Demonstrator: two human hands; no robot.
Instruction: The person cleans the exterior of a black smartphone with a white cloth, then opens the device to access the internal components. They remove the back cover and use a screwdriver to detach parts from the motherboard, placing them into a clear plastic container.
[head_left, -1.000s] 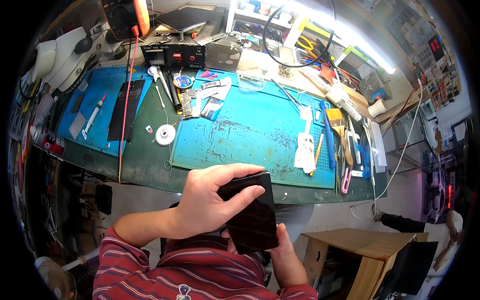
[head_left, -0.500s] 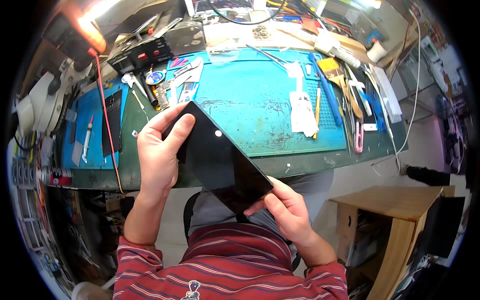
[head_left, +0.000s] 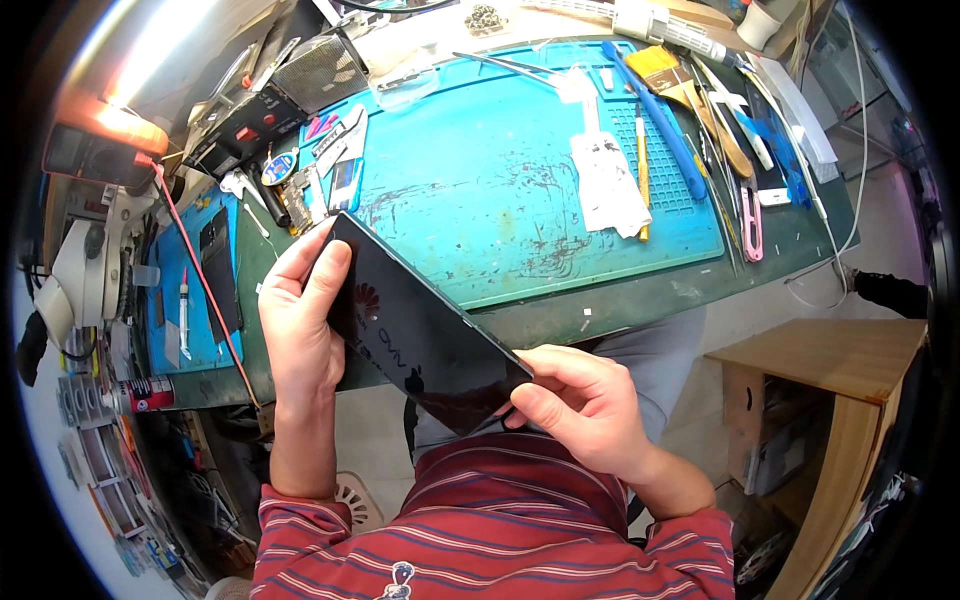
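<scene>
I have both hands gripping a black, glossy, flat rectangular device [head_left: 420,328], tilted, overlapping in view the near edge of the dark green surface [head_left: 640,300]. L hand [head_left: 300,320]: thumb on front face, fingers behind, upper-L end. R hand [head_left: 582,402]: thumb & fingers pinching R corner. Surface ctr: blue rectangular mat [head_left: 450,180]. Toward far R corner: yellow-bristle flat brush w/ tan handle [head_left: 690,95].

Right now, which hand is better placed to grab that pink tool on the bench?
Probably your right hand: it is nearer the pink tool, while the left hand is farther off. Both hold the black device, so the left would support it alone.
</scene>
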